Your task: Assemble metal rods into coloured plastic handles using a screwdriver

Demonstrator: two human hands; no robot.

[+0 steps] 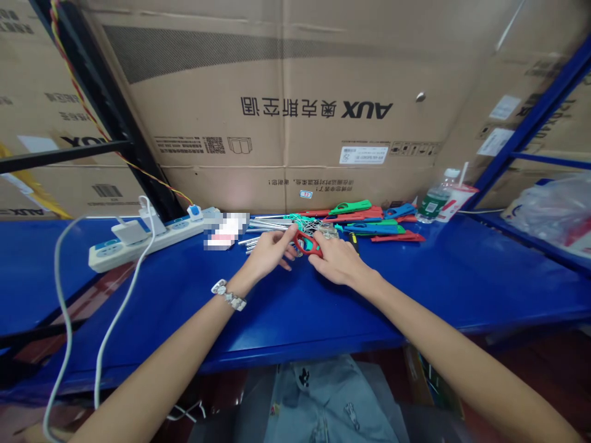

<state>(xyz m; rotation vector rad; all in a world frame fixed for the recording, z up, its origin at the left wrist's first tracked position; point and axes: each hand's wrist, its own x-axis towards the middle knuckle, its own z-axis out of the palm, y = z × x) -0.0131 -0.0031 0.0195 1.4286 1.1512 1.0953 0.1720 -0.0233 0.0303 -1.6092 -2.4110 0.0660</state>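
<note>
Above the blue table, a red plastic piece with a loop-shaped end (308, 243) sits between my two hands. My right hand (339, 258) is closed round its right side. My left hand (273, 251) is at its left side, thumb pointing up toward it and the other fingers apart; whether it grips anything is too small to tell. Just beyond my hands lie silvery metal rods (272, 224) and a pile of small metal parts (325, 229). Green, red and blue plastic handles (353, 207) are heaped behind and right of my right hand.
A white power strip (152, 237) with plugs and cables stands at the left of the blue table (286, 320). Toward the back right are a bottle (434, 200) and a cup with a straw (455, 200). A large cardboard box (314, 61) stands behind; a plastic bag (554, 209) lies far right.
</note>
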